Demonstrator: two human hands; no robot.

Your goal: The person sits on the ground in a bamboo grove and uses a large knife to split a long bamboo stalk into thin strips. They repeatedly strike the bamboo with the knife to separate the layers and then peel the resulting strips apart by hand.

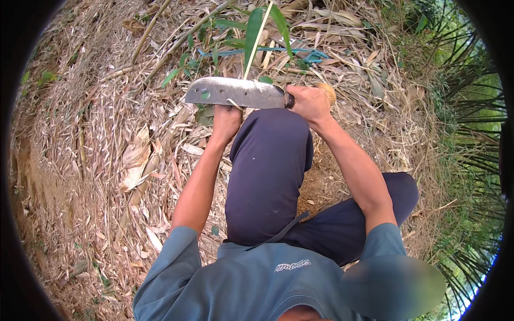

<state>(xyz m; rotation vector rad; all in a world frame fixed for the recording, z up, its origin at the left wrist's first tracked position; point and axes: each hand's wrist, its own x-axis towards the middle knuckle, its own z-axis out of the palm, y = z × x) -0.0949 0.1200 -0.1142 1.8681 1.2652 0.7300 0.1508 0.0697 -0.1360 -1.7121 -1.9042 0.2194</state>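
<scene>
My right hand (pixel 310 104) is wrapped round the handle of a machete (pixel 257 95), whose tan butt shows past my fist. The broad grey blade has several holes and points left, level across the front of my raised knee. Just under the blade's left half, my left hand (pixel 227 119) is closed. Its fingers are mostly hidden behind the metal, and what they hold cannot be made out. A thin pale strip (pixel 258 43) rises from behind the blade's upper edge. A small pale curl (pixel 234 102) lies against the blade face, close to my left hand.
Dry leaves and stalks (pixel 107 155) cover the ground. Ahead lie a blue strap (pixel 316 55) and green leaves (pixel 252 35). Long thin stems (pixel 176 45) cross the upper left. My bent knee (pixel 270 160) stands between my arms. Green fronds (pixel 471 107) border the right side.
</scene>
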